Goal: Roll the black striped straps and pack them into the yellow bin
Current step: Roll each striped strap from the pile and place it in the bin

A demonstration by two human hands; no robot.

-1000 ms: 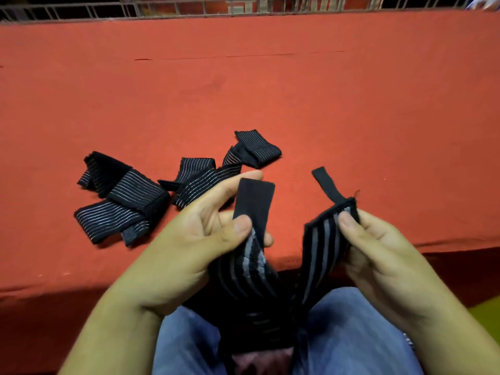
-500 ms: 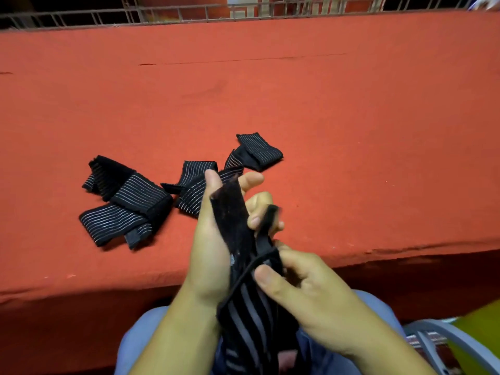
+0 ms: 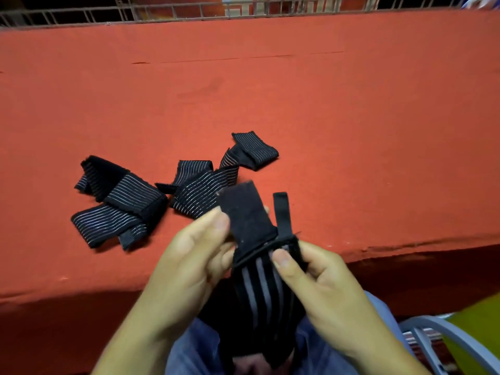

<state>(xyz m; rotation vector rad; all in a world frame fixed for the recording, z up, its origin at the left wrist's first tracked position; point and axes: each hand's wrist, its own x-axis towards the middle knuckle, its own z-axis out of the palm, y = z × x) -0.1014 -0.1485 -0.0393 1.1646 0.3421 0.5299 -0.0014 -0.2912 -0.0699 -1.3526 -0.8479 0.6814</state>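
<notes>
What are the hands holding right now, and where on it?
One black striped strap, held by both hands. The left hand pinches its plain black end tab; the right hand pinches the striped end beside the thin black loop.

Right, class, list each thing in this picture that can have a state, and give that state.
Strap in the hands: unrolled, its two ends held side by side.
Left hand: pinches the strap's plain black end.
Right hand: pinches the striped end.
Straps on the table: loosely folded, not rolled.
Yellow bin: only a corner shows; contents hidden.
</notes>
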